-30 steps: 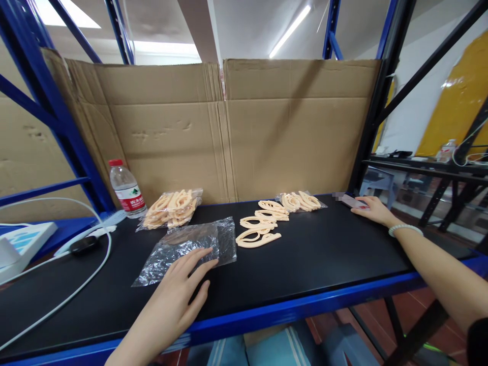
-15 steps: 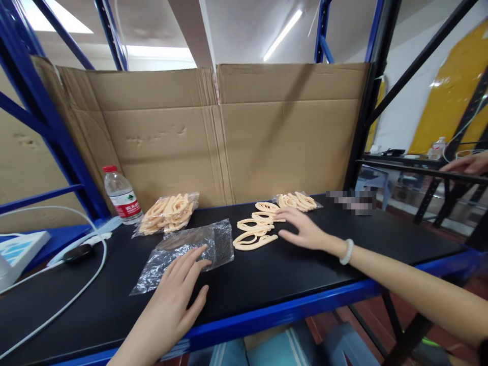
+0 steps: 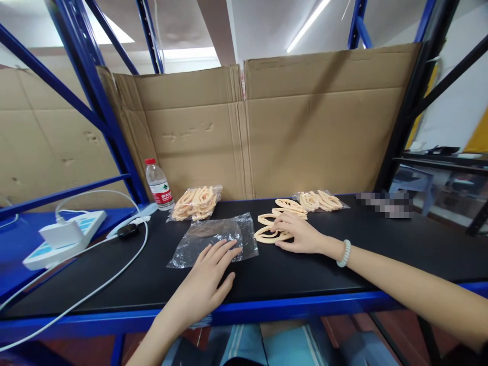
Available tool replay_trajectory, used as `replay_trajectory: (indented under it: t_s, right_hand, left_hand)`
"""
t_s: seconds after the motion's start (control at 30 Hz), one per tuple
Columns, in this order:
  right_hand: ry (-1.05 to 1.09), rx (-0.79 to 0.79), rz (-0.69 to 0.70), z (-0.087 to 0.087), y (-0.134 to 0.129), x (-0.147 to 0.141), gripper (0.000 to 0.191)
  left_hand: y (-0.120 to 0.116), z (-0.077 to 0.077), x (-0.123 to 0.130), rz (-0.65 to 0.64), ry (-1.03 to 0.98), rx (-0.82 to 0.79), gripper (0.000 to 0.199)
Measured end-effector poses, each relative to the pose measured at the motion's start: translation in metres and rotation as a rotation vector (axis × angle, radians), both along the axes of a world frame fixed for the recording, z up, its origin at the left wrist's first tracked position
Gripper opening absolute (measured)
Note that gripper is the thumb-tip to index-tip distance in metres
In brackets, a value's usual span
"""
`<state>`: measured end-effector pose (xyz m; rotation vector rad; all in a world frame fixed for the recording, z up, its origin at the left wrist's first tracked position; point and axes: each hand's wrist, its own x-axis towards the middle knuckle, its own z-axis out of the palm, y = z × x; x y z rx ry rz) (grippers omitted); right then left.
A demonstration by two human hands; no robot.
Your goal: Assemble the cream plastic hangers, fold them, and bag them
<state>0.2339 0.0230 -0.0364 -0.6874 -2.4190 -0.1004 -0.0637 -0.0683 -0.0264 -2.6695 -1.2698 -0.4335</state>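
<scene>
My left hand lies open with its fingers stretched over the near right part of a flat clear plastic bag. My right hand, a pale beaded bracelet at its wrist, reaches over cream-coloured, leaf-shaped openwork pieces lying on the black tabletop. Its thumb and bent fingers are apart, around the right end of the nearest piece; the hand partly hides it. More such pieces continue in a row behind the fingers.
Bagged cream pieces lie in a thick packet at the back left and a smaller packet at the back right. A red-capped water bottle stands left. White cables and a power strip lie further left. Cardboard walls the back.
My right hand has moved down onto the nearest piece from just right of the row. My left hand stays over the plastic bag. The view has turned left, and the other person's hand is out of sight.
</scene>
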Motion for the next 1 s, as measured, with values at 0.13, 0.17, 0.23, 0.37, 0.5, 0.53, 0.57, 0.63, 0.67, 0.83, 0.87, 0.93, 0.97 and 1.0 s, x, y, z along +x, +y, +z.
replay_trajectory:
  t_s: [0.13,0.17,0.23,0.37,0.5,0.53,0.57,0.63,0.67,0.83,0.87,0.93,0.97,1.0]
  right_hand:
    - [0.022,-0.045,-0.031,-0.001,-0.001,0.002,0.009]
    - [0.029,-0.054,-0.035,-0.001,0.000,0.002,0.010]
    - [0.043,-0.073,-0.032,-0.002,0.000,0.002,0.010]
    - [0.069,-0.122,-0.015,-0.003,0.002,0.002,0.007]
    - [0.072,-0.132,-0.075,-0.005,0.006,0.002,0.007]
    - [0.068,-0.124,-0.092,-0.005,0.007,0.002,0.008]
    - [0.062,-0.116,-0.104,-0.006,0.009,0.001,0.008]
    - [0.050,-0.102,-0.116,-0.007,0.014,-0.002,0.009]
    - [0.042,-0.094,-0.118,-0.007,0.018,-0.004,0.009]
    - [0.005,-0.021,-0.172,-0.009,0.043,-0.026,0.014]
    - [-0.002,-0.011,-0.178,-0.009,0.049,-0.030,0.015]
    - [0.007,-0.010,-0.166,-0.009,0.063,-0.037,0.016]
    - [0.035,-0.012,-0.158,-0.008,0.069,-0.038,0.016]
    - [0.074,-0.015,-0.151,-0.006,0.074,-0.036,0.017]
  left_hand:
    - [-0.002,0.002,0.000,-0.006,-0.018,0.000,0.044]
    - [-0.002,0.003,0.000,-0.011,-0.030,0.010,0.043]
    - [-0.003,0.003,0.001,-0.019,-0.062,0.038,0.042]
    - [-0.003,0.002,0.001,-0.037,-0.103,0.040,0.037]
    - [-0.007,0.001,0.002,-0.050,-0.107,-0.007,0.035]
    - [-0.010,0.001,0.002,-0.054,-0.106,-0.019,0.035]
    - [-0.013,0.001,0.003,-0.059,-0.105,-0.032,0.035]
    - [-0.020,0.002,0.003,-0.065,-0.103,-0.047,0.034]
    - [-0.024,0.002,0.003,-0.067,-0.102,-0.052,0.034]
    - [-0.038,0.007,0.014,-0.122,-0.086,-0.096,0.035]
    - [-0.038,0.009,0.019,-0.139,-0.082,-0.112,0.035]
    - [-0.036,0.011,0.030,-0.176,-0.070,-0.147,0.033]
    - [-0.034,0.013,0.037,-0.195,-0.064,-0.154,0.032]
    - [-0.031,0.013,0.043,-0.205,-0.059,-0.157,0.033]
